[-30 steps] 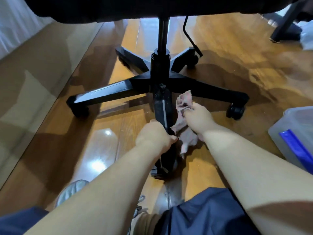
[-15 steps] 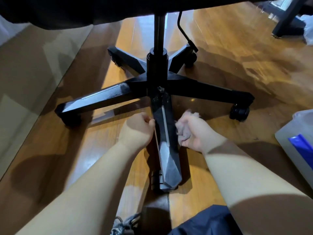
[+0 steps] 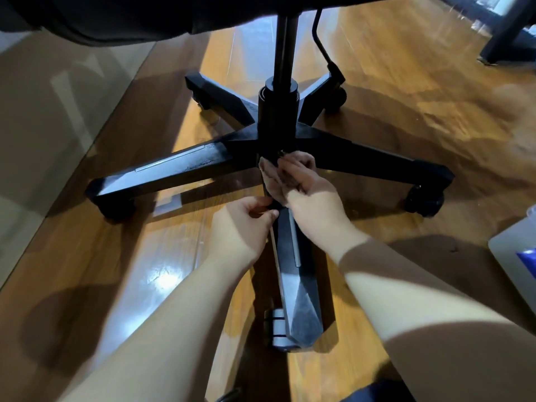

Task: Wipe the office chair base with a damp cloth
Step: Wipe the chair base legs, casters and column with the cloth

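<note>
The right hand, fingers fairly straight, presses the pink cloth onto the chair base beside its hub. The left hand pinches the left edge of the near leg.

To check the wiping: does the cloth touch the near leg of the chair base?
Touching. The head view shows the cloth lying on the inner end of the near leg, pressed under the right hand, with no gap.
</note>
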`<move>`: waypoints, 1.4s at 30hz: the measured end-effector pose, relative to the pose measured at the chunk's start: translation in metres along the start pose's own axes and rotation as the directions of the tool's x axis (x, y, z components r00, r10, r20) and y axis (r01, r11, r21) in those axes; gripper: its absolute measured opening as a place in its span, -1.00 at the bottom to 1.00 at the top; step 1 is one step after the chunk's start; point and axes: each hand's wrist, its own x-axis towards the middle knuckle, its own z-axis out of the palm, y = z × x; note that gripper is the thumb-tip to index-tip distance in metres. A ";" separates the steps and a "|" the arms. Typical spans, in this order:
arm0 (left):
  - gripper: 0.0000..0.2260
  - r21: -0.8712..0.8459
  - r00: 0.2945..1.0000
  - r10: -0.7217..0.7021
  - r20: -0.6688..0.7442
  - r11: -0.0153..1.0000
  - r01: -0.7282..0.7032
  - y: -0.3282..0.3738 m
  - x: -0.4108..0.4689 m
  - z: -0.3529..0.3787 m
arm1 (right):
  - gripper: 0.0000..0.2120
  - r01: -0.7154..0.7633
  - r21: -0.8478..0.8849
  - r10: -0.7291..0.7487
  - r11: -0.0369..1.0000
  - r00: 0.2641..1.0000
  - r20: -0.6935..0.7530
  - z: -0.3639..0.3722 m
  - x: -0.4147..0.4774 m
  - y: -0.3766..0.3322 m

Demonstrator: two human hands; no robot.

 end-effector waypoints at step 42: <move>-0.74 -0.378 0.984 -0.077 0.159 0.916 0.133 0.000 -0.004 0.012 | -0.66 0.040 -0.224 -0.024 0.974 0.997 0.071 -0.009 0.048 0.019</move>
